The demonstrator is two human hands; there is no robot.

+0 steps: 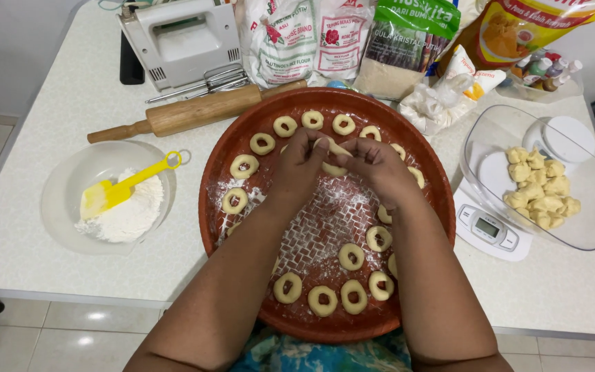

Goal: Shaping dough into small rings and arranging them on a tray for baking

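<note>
Here the left hand [299,165] and right hand [373,165] are meeting over the middle of the round red tray [442,207], each grip pinching closed on one end of a small dough strip [334,157] they are curling between them. Judging by how thin the strip is looking, it could be tearing under a hard pull, or a lowered wrist could be flattening the dough rings [325,300] lying around the floured rim. The tray is sitting on a speckled white table [56,103] above a pale tiled floor [70,327], with a flour bowl [60,200], yellow spatula [122,189] and rolling pin [187,114] crowding its left side.
</note>
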